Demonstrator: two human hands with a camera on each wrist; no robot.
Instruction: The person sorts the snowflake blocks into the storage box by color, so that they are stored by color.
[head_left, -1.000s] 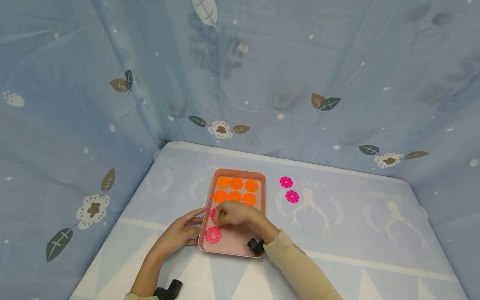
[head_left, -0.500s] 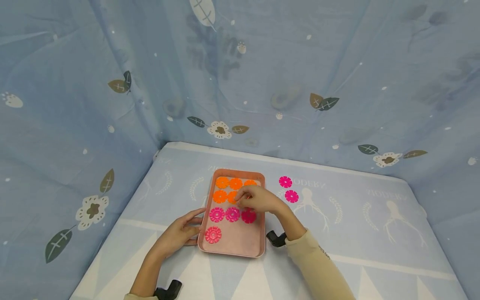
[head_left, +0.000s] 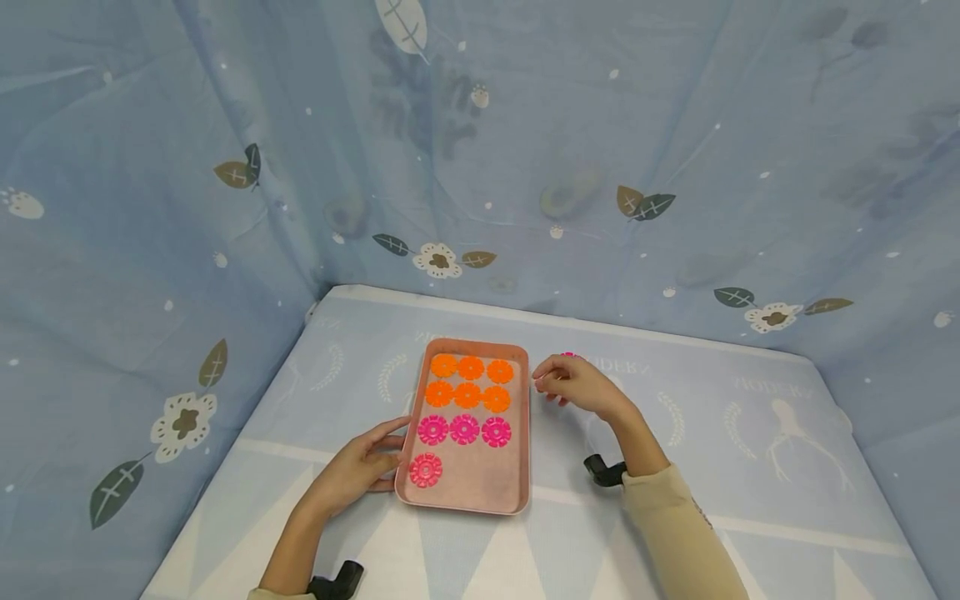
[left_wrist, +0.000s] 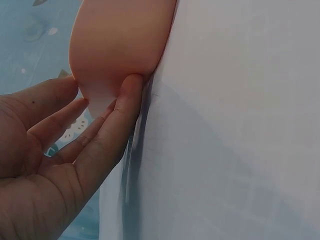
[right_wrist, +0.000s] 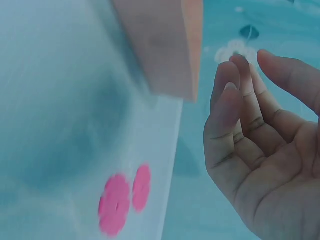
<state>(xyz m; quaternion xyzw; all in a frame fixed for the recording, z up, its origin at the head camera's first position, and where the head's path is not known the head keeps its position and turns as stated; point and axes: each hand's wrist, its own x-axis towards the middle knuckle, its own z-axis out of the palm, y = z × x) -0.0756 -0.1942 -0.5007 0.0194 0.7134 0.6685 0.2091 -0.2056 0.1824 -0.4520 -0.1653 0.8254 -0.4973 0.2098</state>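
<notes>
A pink rectangular tray (head_left: 480,483) holds flower-shaped plastic discs: two rows of orange discs (head_left: 470,367), a row of three magenta discs (head_left: 464,429) and one coral-pink disc (head_left: 426,470) at lower left. My left hand (head_left: 363,462) rests its fingertips against the tray's left side; the left wrist view has them at the outer wall (left_wrist: 120,40). Right of the tray, my right hand (head_left: 581,385) hovers over the table with loosely bent fingers and nothing between them. Two more magenta discs (right_wrist: 115,205) lie on the table, mostly hidden beneath that hand in the head view.
A pale blue and white patterned cloth (head_left: 720,467) covers the table. Blue printed curtains (head_left: 480,167) hang along the back and sides. A black wrist camera mount (head_left: 603,471) sits at the right wrist and another (head_left: 337,579) at the left.
My right hand sets down a magenta disc at the right end of the row, lets go and moves right, out of the tray to above the loose discs. The left hand stays put.
</notes>
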